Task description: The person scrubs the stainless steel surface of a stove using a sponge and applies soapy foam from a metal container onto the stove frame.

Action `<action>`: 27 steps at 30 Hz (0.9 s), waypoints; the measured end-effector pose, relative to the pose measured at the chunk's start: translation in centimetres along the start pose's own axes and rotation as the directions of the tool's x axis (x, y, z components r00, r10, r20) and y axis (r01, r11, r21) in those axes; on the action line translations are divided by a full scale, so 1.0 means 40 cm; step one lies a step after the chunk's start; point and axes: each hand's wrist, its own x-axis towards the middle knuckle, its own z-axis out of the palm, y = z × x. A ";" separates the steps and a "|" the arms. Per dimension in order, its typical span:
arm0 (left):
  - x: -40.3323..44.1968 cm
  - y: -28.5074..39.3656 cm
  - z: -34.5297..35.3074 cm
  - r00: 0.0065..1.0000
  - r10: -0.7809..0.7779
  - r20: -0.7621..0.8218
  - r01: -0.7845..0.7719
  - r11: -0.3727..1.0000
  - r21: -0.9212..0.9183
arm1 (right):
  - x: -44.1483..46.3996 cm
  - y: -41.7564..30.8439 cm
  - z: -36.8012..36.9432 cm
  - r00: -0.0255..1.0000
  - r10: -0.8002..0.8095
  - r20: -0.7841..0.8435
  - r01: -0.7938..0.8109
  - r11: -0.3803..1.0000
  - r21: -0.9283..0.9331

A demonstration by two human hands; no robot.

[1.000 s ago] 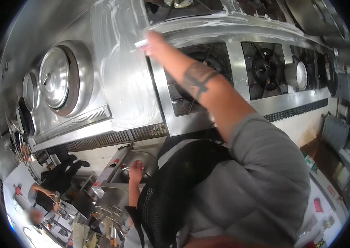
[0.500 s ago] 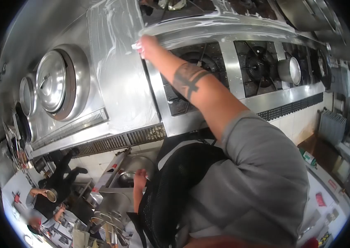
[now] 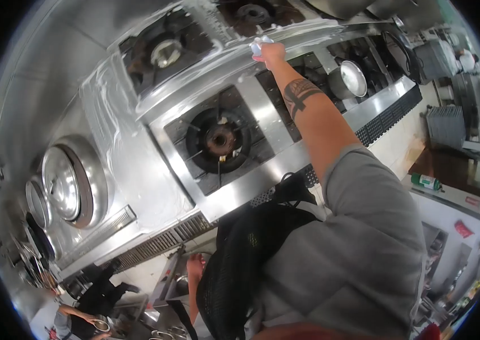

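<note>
My right hand (image 3: 273, 54) is closed around a crumpled white cloth (image 3: 259, 43). It presses the cloth on the steel strip (image 3: 225, 72) between the front and back burners, and my tattooed forearm stretches over the stove. White foamy streaks (image 3: 104, 102) cover the steel around the burners. Nearest my arm is a black gas burner (image 3: 220, 140) with its grate. Down at my left side, my left hand (image 3: 195, 264) hangs with its fingers curled; what it may hold is hidden.
On the left stands a big round pot with a steel lid (image 3: 63, 182). A saucepan (image 3: 353, 79) sits on the right burners. A black slotted grille (image 3: 166, 243) lines the stove's front edge. At lower left, another person (image 3: 89, 317) holds a round container.
My right hand has moved right along the steel strip with the cloth, away from the foamy left panel. The view has shifted, showing more of the back burners. My left hand stays low.
</note>
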 end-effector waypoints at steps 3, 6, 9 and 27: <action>-0.133 0.252 0.048 0.990 0.133 -0.053 -0.130 0.989 0.069 | 0.076 -0.083 -0.086 0.999 0.026 -0.037 -0.026 1.000 0.009; -0.190 0.385 0.147 0.969 0.176 -0.171 -0.144 0.972 0.188 | 0.248 -0.105 -0.224 0.999 -0.018 0.048 0.012 0.992 0.126; -0.150 0.320 0.253 0.943 0.299 -0.144 -0.238 0.912 0.335 | 0.440 -0.184 -0.370 0.997 -0.036 0.066 0.026 0.989 0.146; -0.359 0.695 0.859 0.979 0.165 -0.119 -0.142 0.974 0.177 | 0.413 -0.441 -0.515 0.648 -0.498 0.576 0.642 -0.051 -0.765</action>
